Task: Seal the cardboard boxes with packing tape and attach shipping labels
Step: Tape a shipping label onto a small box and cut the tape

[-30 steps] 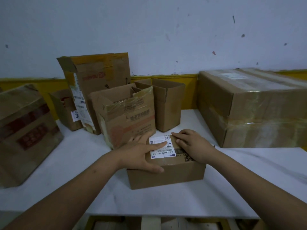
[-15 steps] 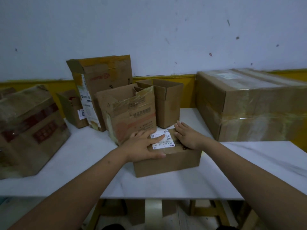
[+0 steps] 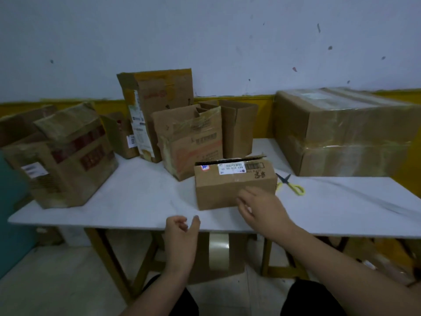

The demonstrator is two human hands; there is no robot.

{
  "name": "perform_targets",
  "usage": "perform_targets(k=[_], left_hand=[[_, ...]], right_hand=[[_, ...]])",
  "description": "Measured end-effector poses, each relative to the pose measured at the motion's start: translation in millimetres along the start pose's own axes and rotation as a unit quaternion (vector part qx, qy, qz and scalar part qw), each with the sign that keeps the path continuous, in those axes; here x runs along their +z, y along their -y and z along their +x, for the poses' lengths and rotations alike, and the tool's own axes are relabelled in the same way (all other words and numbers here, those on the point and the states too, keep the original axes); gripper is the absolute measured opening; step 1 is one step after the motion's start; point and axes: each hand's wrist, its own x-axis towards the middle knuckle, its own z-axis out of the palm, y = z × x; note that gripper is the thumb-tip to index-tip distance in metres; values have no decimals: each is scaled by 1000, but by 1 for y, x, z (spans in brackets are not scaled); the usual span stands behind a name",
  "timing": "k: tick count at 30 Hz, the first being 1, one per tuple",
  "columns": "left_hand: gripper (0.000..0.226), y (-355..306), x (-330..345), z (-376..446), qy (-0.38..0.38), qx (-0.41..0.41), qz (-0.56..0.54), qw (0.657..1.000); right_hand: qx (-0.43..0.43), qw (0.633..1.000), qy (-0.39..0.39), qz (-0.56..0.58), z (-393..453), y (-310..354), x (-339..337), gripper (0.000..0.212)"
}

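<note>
A small brown cardboard box (image 3: pixel 218 190) stands near the front of the white table (image 3: pixel 136 201). A white shipping label (image 3: pixel 232 168) is stuck on its top, and a dark gap shows along its far top edge. My left hand (image 3: pixel 181 233) hangs at the table's front edge with fingers loosely curled, holding nothing. My right hand (image 3: pixel 262 208) hovers in front of the box's lower right corner, fingers relaxed and empty. A roll of clear packing tape (image 3: pixel 218 249) sits under the table on a low box.
Yellow-handled scissors (image 3: pixel 291 183) lie right of the small box. Several open and worn cardboard boxes (image 3: pixel 189 142) stand behind it and at the left (image 3: pixel 66 160). A large taped box (image 3: pixel 341 133) fills the back right.
Both hands have lifted off the label and box and drawn back toward me. The view has pulled back, showing the scissors and the tape roll under the table.
</note>
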Motion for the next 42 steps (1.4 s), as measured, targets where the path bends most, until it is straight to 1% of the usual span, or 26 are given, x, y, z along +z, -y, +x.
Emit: perform_targets(k=[2, 4, 5, 6, 7, 8, 10, 12, 13, 16, 18, 20, 22, 25, 28, 30, 32, 34, 35, 36, 38, 40, 42], left_hand=[[56, 13, 11, -4, 45, -95, -35, 994], [94, 17, 21, -8, 85, -166, -69, 980], [105, 18, 23, -9, 106, -187, -76, 974], [107, 14, 24, -12, 133, -198, -75, 968], [102, 12, 24, -15, 161, -202, -65, 964], [92, 10, 22, -18, 191, -195, -60, 960], [61, 11, 20, -16, 237, -184, -57, 952], [38, 5, 17, -12, 252, -196, -58, 946], [32, 1, 16, -10, 255, -213, -56, 941], [29, -13, 10, -5, 271, -229, -27, 934], [27, -16, 9, 1, 279, -232, -12, 932], [34, -21, 8, 2, 269, -228, -10, 936], [39, -25, 10, 1, 255, -220, 19, 941], [34, -32, 9, -6, 253, -172, 116, 945], [29, -45, 3, -9, 277, -114, 163, 940], [31, -60, -6, -9, 285, -52, 183, 939], [28, -75, -13, -4, 293, 17, 205, 934], [21, -96, -20, 1, 321, 87, 244, 911], [19, -110, -21, 4, 331, 114, 255, 901], [21, -123, -21, 10, 340, 137, 258, 894], [35, -154, -19, 23, 339, 185, 262, 884], [44, -185, -16, 41, 333, 233, 264, 875], [44, -213, -9, 61, 325, 278, 257, 867]], right_hand=[[24, 994, 84, 57, -3, 10, 20, 15], [60, 983, 144, 98, -5, 12, 37, 26], [70, 979, 154, 111, -5, 12, 42, 30], [75, 977, 157, 123, -4, 11, 45, 32], [78, 974, 161, 137, -3, 10, 47, 32], [78, 971, 169, 149, -1, 8, 49, 32], [63, 965, 194, 167, 4, 3, 51, 33], [29, 957, 226, 180, 10, 1, 53, 34], [12, 953, 241, 181, 13, 0, 54, 33], [-26, 944, 295, 149, 22, 1, 54, 32], [-41, 939, 311, 139, 28, 2, 51, 31], [-47, 932, 318, 166, 31, 0, 49, 30], [-48, 923, 331, 192, 32, -3, 47, 28], [-50, 914, 342, 214, 34, -5, 46, 24], [-26, 897, 359, 257, 38, -5, 40, 22], [2, 889, 370, 271, 43, -4, 25, 27], [47, 879, 368, 300, 50, -7, 2, 27], [104, 874, 341, 329, 58, -13, -21, 20], [127, 880, 318, 331, 63, -18, -33, 20], [144, 886, 294, 329, 70, -24, -44, 21], [186, 885, 253, 345, 85, -33, -68, 20], [241, 870, 203, 378, 101, -43, -92, 19], [280, 856, 149, 407, 115, -54, -112, 21]])
